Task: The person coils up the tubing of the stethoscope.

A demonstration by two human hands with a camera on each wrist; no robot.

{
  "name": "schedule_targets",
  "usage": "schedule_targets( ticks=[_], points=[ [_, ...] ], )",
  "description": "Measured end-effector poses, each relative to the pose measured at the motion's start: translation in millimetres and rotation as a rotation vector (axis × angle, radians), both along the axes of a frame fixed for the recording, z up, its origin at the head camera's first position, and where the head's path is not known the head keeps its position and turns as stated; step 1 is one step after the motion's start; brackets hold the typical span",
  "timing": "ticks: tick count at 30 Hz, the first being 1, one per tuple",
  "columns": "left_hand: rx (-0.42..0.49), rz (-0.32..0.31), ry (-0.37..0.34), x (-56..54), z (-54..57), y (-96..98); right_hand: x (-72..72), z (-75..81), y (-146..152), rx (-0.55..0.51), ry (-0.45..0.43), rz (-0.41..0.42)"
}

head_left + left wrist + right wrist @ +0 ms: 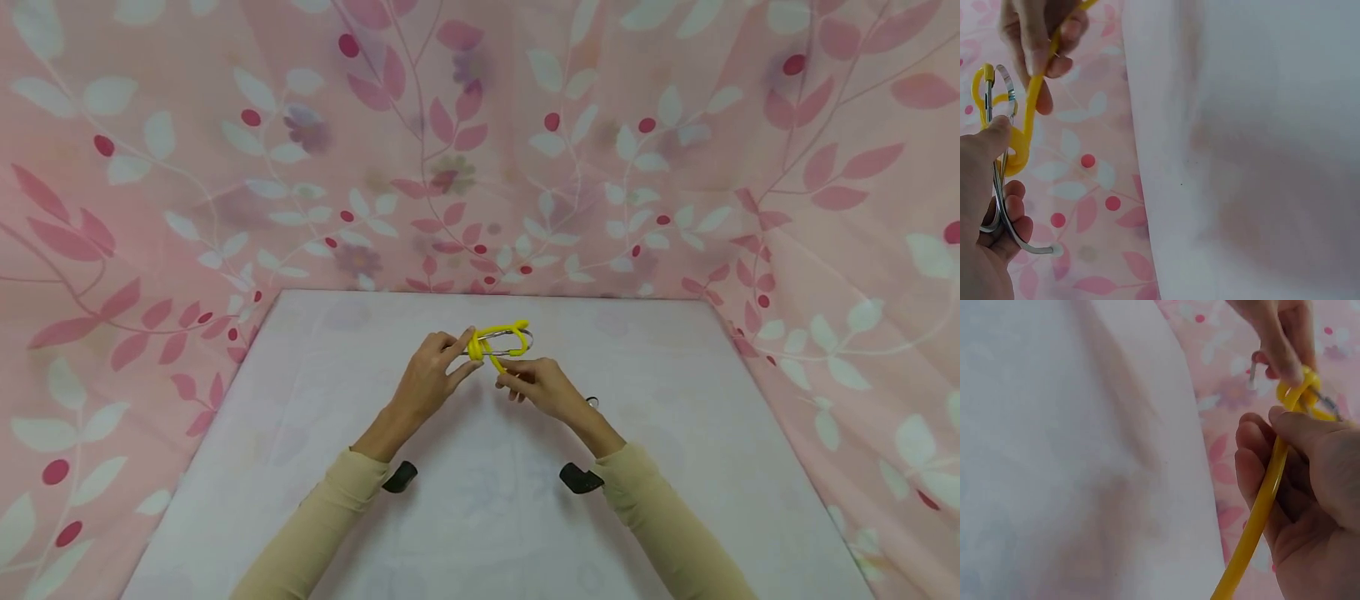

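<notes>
Above the white table, my left hand [426, 375] grips a bent metal wire frame [1000, 199] with yellow tubing [475, 346] wound round its middle. Its thumb presses on the wraps, and its other fingers curl round the rods lower down. One curved rod ends in a small white tip [1057, 250]. Past the wraps, a loop of the tubing runs along the frame's far end. My right hand [546, 387] pinches the tubing's free length [1260, 509] between thumb and fingers, close beside the wraps. That length trails down across the right palm in the right wrist view.
The white tabletop [480, 517] lies under both hands. Pink cloth with leaves and berries [480, 150] hangs behind and at both sides. A small ring [592, 402] shows next to the right wrist. Black pieces [400, 477] sit by both cuffs.
</notes>
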State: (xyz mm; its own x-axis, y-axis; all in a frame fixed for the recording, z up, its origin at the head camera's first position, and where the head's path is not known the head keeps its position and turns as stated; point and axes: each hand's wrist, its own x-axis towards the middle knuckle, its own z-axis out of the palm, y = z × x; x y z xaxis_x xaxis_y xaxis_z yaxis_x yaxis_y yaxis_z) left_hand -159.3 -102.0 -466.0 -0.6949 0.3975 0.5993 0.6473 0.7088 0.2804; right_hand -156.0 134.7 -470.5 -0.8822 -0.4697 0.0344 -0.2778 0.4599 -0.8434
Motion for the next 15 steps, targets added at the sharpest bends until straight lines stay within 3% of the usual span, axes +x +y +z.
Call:
schedule_targets(
  ticks=[9, 15],
  points=[
    [-0.044, 0.078, -0.083, -5.5, -2.1, -2.4, 19.9, 9.8, -8.2, -0.002, 0.026, 0.003],
    [-0.096, 0.090, -0.032, -8.4, -3.1, -1.8, 28.6, 16.1, -11.1, -0.041, 0.070, 0.035]
  ],
)
